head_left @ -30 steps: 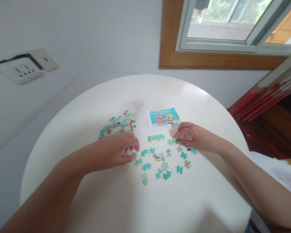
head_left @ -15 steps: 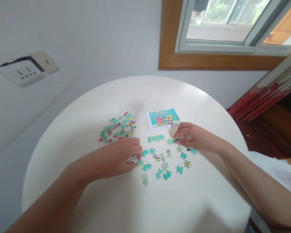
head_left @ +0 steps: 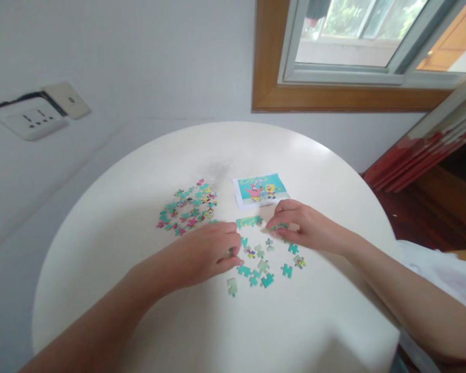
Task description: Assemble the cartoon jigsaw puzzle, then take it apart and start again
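Observation:
My left hand (head_left: 209, 251) lies on the round white table (head_left: 140, 171), fingers curled and pinched on a teal puzzle piece at its fingertips. My right hand (head_left: 301, 225) is closed on a green puzzle piece (head_left: 277, 226) beside a short joined strip of pieces (head_left: 249, 221). Several loose teal pieces (head_left: 262, 267) lie scattered between and below both hands. A heap of teal and pink pieces (head_left: 188, 210) sits beyond my left hand. A small cartoon reference picture (head_left: 260, 189) lies beyond my right hand.
A wall with a socket plate (head_left: 29, 119) runs along the left. A wood-framed window (head_left: 349, 96) is behind the table. Red and white boards (head_left: 431, 150) lean at the right above a dark wooden floor. The table's near edge (head_left: 256, 357) is close to my body.
My left hand has slid right along the table into the scattered pieces, dragging a piece with it. My right hand has shifted left with its piece, toward the joined strip.

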Demonstrator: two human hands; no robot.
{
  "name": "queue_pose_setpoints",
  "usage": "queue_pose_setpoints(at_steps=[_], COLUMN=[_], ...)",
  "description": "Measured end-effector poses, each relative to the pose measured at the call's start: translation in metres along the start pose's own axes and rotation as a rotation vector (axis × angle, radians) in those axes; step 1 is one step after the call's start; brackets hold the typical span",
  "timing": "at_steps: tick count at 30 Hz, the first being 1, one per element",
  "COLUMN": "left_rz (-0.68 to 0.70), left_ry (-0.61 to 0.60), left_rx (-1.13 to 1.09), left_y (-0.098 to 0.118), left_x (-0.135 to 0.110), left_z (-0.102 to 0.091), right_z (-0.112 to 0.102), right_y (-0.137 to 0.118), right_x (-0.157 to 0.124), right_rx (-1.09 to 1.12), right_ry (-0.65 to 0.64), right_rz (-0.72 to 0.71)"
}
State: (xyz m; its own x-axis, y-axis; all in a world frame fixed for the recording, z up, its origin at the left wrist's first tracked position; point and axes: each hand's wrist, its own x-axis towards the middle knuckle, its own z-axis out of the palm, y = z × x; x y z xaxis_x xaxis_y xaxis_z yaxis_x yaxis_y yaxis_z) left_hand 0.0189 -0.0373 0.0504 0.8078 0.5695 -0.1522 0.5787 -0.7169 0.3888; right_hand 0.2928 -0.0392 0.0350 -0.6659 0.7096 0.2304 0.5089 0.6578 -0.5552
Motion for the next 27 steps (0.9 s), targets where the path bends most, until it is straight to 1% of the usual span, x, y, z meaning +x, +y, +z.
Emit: queue_pose_setpoints(at_steps=[3,4,6,10,16,21,27], left_rz=[0.004,-0.008,-0.051,-0.093,-0.092,-0.071,-0.056], left_ry=[0.097,0.135,0.186,0.175,0.158,0.182,0.212], left_rx=[0.031,0.042,0.056,0.071,0.060,0.080,0.113], left_y=[-0.006,-0.010,-0.017,-0.025,-0.020,-0.019,-0.020], left_x=[-0.005,-0.007,-0.011,-0.013,-0.009,-0.011,-0.011], left_z=[-0.009,-0.013,-0.019,-0.021,-0.019,-0.020,-0.018], right_z=[0.016,0.022,0.034,0.050,0.057,0.064,0.070], right_y=[-0.016,-0.021,-0.032,-0.046,-0.050,-0.052,-0.051], right_x=[0.004,0.006,0.009,0.017,0.025,0.024,0.023], right_rx=[0.030,0.022,-0.025,-0.113,-0.170,-0.165,-0.067], right_ry=[0.035,0.037,0.039,-0.026,-0.075,-0.052,-0.005], right_rz=[-0.101,-0.112,-0.071,0.012,0.070,0.117,0.146])
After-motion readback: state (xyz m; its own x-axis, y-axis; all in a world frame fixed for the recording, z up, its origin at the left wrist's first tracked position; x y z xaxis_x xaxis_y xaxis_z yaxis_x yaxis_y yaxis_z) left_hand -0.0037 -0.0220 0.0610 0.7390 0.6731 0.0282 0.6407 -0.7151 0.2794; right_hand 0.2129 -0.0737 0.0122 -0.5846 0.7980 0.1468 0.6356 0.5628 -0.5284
